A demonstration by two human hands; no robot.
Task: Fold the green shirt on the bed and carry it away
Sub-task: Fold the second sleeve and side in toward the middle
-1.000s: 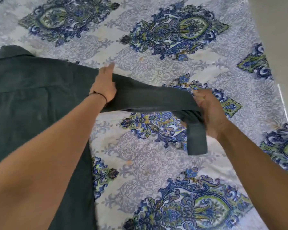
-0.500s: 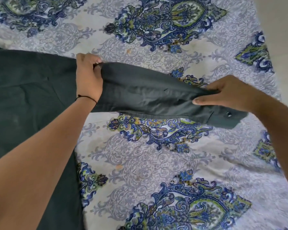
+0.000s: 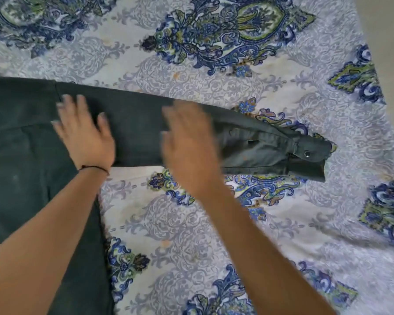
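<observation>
The dark green shirt (image 3: 21,155) lies flat on the bed, its body filling the left side. One sleeve (image 3: 259,146) stretches out to the right, and its cuff with a snap button lies at the far end. My left hand (image 3: 84,133) rests flat with fingers spread on the shirt where the sleeve joins the body. My right hand (image 3: 189,142) is blurred, open and palm down over the middle of the sleeve. Neither hand grips the cloth.
The bed is covered by a white sheet (image 3: 214,223) printed with blue and green paisley medallions. The bed's right edge (image 3: 382,64) runs along the upper right, with pale floor beyond it.
Both hands have let go of the sleeve, which now lies flat on the sheet. My left hand opened onto the shoulder area and my right hand moved left from the cuff onto mid-sleeve.
</observation>
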